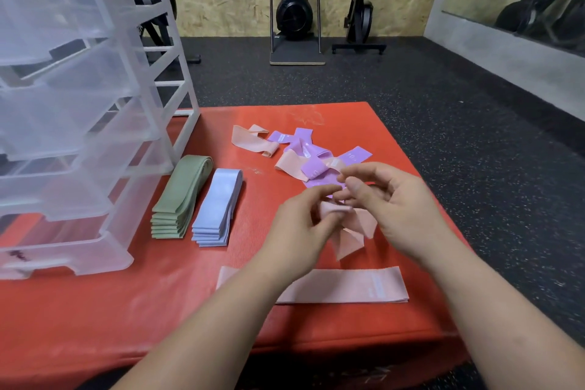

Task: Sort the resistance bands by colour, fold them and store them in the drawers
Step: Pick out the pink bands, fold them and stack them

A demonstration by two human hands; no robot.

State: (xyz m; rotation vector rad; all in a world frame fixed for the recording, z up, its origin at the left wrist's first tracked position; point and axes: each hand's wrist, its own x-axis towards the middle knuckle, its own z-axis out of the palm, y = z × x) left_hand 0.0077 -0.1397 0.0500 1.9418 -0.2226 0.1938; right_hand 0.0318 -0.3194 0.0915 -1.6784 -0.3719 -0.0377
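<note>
Both hands are up over the red mat, working one pink band. Left hand pinches its bunched top and right hand has curled fingers nipping the same fold, while the rest hangs crumpled below, clear of the mat

From the hands:
- 6 o'clock: flat pink band lying straight on the mat
- 12 o'clock: loose pile of purple and pink bands, tangled
- 9 o'clock: blue stack, folded, with green stack just beside it, further out
- 10 o'clock: clear drawer unit on the mat, near the green stack
</note>
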